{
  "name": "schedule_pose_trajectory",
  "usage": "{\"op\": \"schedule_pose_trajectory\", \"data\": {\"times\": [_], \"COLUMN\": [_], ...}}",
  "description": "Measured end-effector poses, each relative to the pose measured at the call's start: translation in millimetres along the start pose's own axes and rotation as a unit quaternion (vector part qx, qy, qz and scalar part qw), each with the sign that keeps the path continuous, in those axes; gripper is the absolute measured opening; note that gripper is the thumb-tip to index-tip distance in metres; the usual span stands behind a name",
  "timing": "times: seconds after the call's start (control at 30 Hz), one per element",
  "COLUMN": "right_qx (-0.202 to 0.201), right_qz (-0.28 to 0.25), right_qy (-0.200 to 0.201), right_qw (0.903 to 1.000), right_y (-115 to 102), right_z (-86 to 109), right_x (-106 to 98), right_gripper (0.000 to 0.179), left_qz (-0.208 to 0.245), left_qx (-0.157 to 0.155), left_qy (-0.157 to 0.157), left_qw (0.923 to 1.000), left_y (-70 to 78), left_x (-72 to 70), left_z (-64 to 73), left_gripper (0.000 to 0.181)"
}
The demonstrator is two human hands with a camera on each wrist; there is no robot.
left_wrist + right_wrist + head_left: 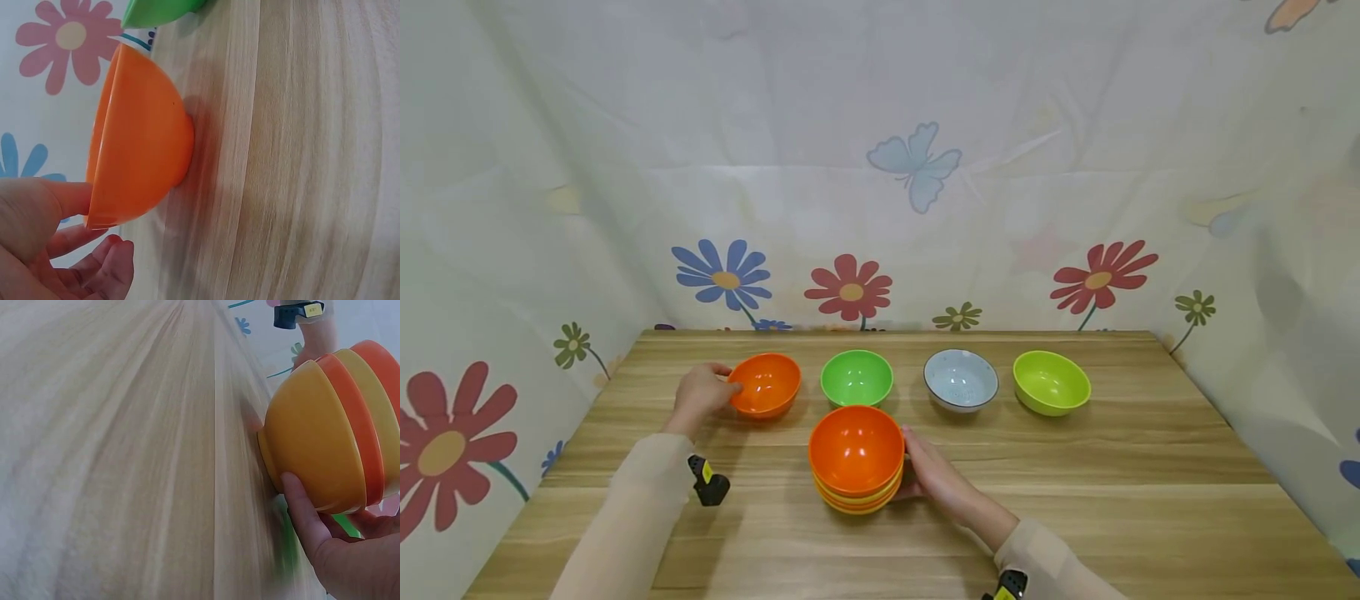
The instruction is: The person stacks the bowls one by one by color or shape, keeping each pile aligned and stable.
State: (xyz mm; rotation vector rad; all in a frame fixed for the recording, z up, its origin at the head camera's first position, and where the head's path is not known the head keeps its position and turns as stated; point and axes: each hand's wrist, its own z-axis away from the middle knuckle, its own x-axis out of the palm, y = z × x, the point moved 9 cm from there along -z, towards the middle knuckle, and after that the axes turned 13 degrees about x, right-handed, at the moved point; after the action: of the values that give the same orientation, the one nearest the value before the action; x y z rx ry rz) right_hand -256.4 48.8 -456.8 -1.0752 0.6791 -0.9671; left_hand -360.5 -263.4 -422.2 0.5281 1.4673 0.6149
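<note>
L hand (702,395) pinching shiny org bowl (767,387), R hand (937,473) cupping org/yel bowl stack (857,462)

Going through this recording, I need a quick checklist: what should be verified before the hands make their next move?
1. Left hand on separate orange bowl: ok, pinching its rim.
2. Right hand on bowl stack: ok, holding its side.
3. Bowl stack nested: ok, four bowls, one inside another.
4. Separate orange bowl apart from green bowl: ok, table shows between.
5. Bowl stack clear of green bowl: cannot tell, they overlap in the head view.
</note>
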Motion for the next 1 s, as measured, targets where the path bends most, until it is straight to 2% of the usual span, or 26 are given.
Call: {"op": "schedule_pose_trajectory", "data": {"times": [0.23,0.47,0.73,0.87,1.0], "right_qx": [-0.005,-0.006,-0.008,-0.01,-0.01], "right_qz": [-0.015,-0.011,-0.013,-0.018,-0.022], "right_qy": [-0.013,-0.022,-0.029,-0.031,-0.033], "right_qw": [0.9998,0.9997,0.9995,0.9993,0.9992], "right_y": [-1,-2,-2,-1,-1], "right_z": [0.1,1.4,1.6,1.7,2.0], "right_x": [2,4,4,4,3], "right_gripper": [0.067,0.067,0.069,0.067,0.067], "left_qz": [-0.002,-0.035,-0.035,-0.05,-0.073], "left_qx": [-0.009,-0.002,-0.008,0.004,0.001], "left_qy": [0.013,0.025,0.03,0.034,0.032], "left_qw": [0.9999,0.9991,0.9989,0.9981,0.9968], "left_y": [-0.3,3.2,6.1,10.3,12.3], "left_x": [-0.5,-4.9,-6.1,-7.6,-8.5], "left_z": [-0.9,-0.6,-0.3,-2.2,-3.5], "left_gripper": [0.038,0.035,0.036,0.035,0.034]}}
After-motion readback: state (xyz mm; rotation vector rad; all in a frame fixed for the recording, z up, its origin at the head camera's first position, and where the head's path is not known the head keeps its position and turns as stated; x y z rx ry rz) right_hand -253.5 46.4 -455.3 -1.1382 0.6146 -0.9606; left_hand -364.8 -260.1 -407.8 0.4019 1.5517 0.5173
